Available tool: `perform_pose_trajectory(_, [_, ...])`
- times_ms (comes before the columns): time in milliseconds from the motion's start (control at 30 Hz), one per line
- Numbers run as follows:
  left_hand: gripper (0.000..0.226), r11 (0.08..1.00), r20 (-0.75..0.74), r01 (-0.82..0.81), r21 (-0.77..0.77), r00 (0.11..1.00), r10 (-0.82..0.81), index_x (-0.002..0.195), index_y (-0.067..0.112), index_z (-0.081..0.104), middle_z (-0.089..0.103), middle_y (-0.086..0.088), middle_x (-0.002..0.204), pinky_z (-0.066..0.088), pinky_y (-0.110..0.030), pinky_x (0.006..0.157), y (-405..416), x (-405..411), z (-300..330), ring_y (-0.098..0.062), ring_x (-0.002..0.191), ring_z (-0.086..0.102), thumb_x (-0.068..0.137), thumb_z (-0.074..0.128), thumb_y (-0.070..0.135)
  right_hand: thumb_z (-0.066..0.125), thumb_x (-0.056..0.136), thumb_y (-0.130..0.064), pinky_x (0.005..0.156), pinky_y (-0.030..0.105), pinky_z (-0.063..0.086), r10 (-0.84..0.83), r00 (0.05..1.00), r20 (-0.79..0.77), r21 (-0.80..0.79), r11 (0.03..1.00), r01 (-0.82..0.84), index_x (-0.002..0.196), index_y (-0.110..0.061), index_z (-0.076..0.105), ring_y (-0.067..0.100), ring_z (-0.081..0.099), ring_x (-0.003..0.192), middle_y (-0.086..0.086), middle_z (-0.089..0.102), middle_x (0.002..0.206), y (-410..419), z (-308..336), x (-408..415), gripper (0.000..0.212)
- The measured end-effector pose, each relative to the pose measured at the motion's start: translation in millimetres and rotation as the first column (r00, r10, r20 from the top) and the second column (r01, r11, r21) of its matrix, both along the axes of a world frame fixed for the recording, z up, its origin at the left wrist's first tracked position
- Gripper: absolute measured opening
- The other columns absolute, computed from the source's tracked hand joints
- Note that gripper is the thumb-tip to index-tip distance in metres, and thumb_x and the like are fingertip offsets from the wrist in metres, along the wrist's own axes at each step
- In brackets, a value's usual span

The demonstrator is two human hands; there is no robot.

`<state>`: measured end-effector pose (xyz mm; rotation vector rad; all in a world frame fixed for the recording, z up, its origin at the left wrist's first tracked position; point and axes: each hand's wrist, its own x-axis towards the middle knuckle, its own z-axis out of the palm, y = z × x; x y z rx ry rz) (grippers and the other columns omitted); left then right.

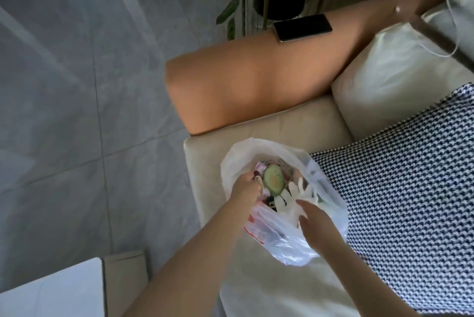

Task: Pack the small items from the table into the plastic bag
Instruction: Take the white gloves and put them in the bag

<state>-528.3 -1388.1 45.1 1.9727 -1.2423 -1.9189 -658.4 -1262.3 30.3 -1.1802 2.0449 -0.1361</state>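
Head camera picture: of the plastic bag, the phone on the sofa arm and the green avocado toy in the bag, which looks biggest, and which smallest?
Largest to smallest as they look:
1. plastic bag
2. phone
3. green avocado toy
The phone lies farther from the camera, so its lead over the toy may be greater than it looks.

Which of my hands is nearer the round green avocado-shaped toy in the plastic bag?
Left. Your left hand is inside the bag's mouth, right beside the round green avocado-shaped toy; your right hand is at the white plastic bag's near edge, farther away.

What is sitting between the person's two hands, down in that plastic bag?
In the head view, between the left hand and right hand the plastic bag gapes open, showing a round green avocado-like item and other small things.
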Motion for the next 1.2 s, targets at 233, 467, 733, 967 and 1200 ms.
perform_pose_trajectory(233, [0.014, 1.0, 0.08, 0.004, -0.002, 0.997, -0.004, 0.081, 0.022, 0.068, 0.066, -0.006, 0.096, 0.05, -0.035, 0.093, 31.5, 65.9, 5.8, -0.024, 0.098, 0.064, 0.068, 0.063, 0.018, 0.043, 0.097, -0.022, 0.108, 0.03, 0.036, 0.111, 0.994, -0.011, -0.018, 0.994, -0.111, 0.14, -0.02, 0.039, 0.018, 0.046, 0.127, 0.002, 0.051, 0.138, -15.7, 13.1, 37.3, 0.044])
perform_pose_trajectory(467, [0.017, 0.995, 0.183, -0.099, -0.003, 0.978, 0.098, 0.096, 0.017, 0.066, 0.067, -0.012, 0.11, 0.054, -0.036, 0.092, 82.3, 166.1, 4.3, -0.028, 0.1, 0.067, 0.079, 0.066, 0.017, 0.046, 0.097, -0.031, 0.105, 0.025, 0.034, 0.278, 0.959, -0.045, -0.071, 0.957, -0.281, 0.135, -0.023, 0.047, 0.014, 0.05, 0.124, -0.002, 0.054, 0.135, -13.0, 23.0, 130.7, 0.039])
perform_pose_trajectory(733, [0.038, 0.998, 0.358, -0.056, 0.032, 0.933, 0.041, 0.117, 0.018, 0.063, 0.065, -0.002, 0.121, 0.047, -0.024, 0.094, 190.5, 322.3, 3.5, -0.019, 0.115, 0.06, 0.084, 0.056, 0.036, 0.048, 0.093, -0.036, 0.102, 0.028, 0.037, 0.603, 0.796, -0.041, 0.043, 0.797, -0.602, 0.134, -0.023, 0.047, 0.019, 0.05, 0.123, 0.001, 0.056, 0.131, 32.0, 9.1, 280.1, 0.043])
perform_pose_trajectory(967, [0.028, 0.944, 0.449, -0.309, 0.117, 0.864, 0.227, 0.111, 0.029, 0.063, 0.064, 0.004, 0.12, 0.049, -0.028, 0.095, 319.6, 458.1, -1.4, -0.017, 0.111, 0.06, 0.084, 0.057, 0.034, 0.052, 0.091, -0.036, 0.1, 0.027, 0.038, 0.801, 0.598, 0.005, 0.022, 0.598, -0.801, 0.129, -0.022, 0.052, 0.017, 0.053, 0.12, -0.002, 0.06, 0.126, 110.6, 6.1, 429.3, 0.041])
perform_pose_trajectory(1200, [0.015, 0.728, 0.43, -0.675, 0.121, 0.697, 0.574, 0.1, 0.031, 0.057, 0.057, 0.006, 0.1, 0.043, -0.013, 0.056, 452.3, 564.2, -11.7, -0.009, 0.076, 0.055, 0.085, 0.058, 0.03, 0.048, 0.093, -0.034, 0.096, 0.027, 0.04, 0.925, 0.377, 0.051, 0.07, 0.373, -0.925, 0.131, -0.024, 0.049, 0.016, 0.051, 0.121, -0.004, 0.057, 0.129, 198.1, -7.8, 553.0, 0.039])
